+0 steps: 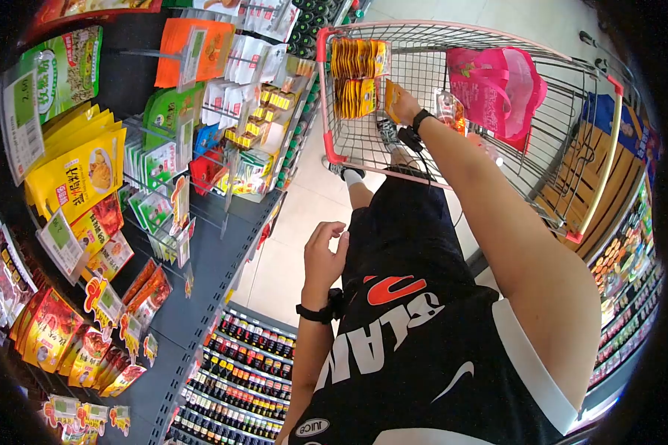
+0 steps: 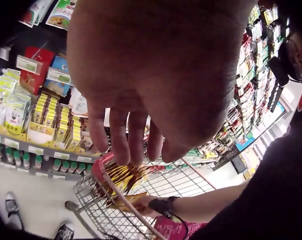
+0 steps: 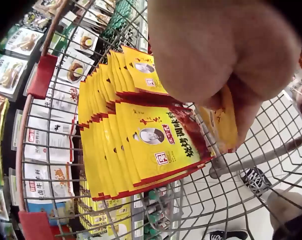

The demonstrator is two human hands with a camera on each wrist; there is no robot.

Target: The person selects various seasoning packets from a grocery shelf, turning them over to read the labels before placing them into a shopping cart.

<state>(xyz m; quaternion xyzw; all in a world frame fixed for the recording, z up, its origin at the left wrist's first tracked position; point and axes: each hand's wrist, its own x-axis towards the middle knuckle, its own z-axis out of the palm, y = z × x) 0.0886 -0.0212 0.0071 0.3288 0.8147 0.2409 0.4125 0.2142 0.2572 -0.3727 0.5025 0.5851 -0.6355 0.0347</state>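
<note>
My right hand (image 1: 406, 108) is inside the shopping cart (image 1: 335, 148) and grips a yellow seasoning packet (image 1: 391, 98). In the right wrist view that packet (image 3: 226, 120) is partly covered by the palm and fingers. Right beside it, two rows of yellow-and-red seasoning packets (image 3: 158, 137) stand on edge against the cart's end. My left hand (image 1: 325, 251) hangs in front of the body, away from the shelf, with loosely bent fingers and nothing in them. Its palm (image 2: 156, 75) fills much of the left wrist view.
A pink bag (image 1: 490, 89) and a clear-wrapped reddish package (image 1: 449, 111) lie farther along the cart. To the left, shelves hold hanging seasoning packets (image 1: 82, 174) with price tags. Rows of bottles (image 1: 237, 363) line a lower shelf. A wooden slatted stand (image 1: 571, 178) is right of the cart.
</note>
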